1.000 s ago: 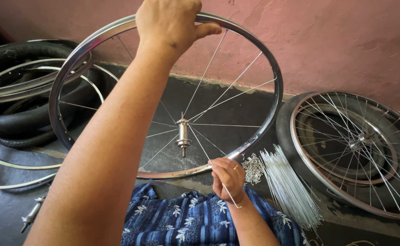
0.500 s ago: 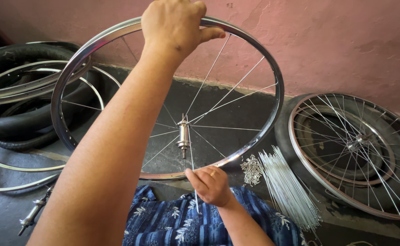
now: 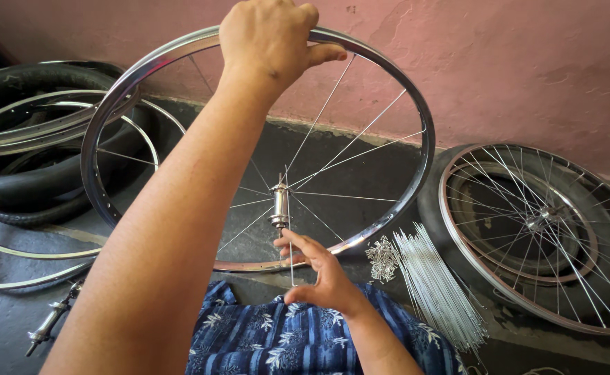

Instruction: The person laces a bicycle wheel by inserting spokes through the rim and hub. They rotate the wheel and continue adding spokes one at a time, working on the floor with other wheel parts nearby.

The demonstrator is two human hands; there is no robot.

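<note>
A shiny bicycle rim (image 3: pixel 416 111) stands upright in front of me, with a few spokes running to its silver hub (image 3: pixel 279 205). My left hand (image 3: pixel 270 38) grips the top of the rim, the arm stretched across the wheel. My right hand (image 3: pixel 322 274) is just below the hub. Its index finger touches the hub's lower end and its thumb sits under a thin spoke (image 3: pixel 292 267) that hangs down from the hub between them. My lap is covered by blue patterned cloth (image 3: pixel 263 340).
A bundle of loose spokes (image 3: pixel 433 292) and a small heap of nipples (image 3: pixel 383 258) lie on the dark floor to the right. A spoked wheel in a tyre (image 3: pixel 548 236) lies further right. Tyres and bare rims (image 3: pixel 34 139) are stacked left. A loose hub (image 3: pixel 48 326) lies nearby.
My right hand has moved from the rim's lower edge up to the hub, bringing the spoke with it. My left hand has kept its grip on the top of the rim.
</note>
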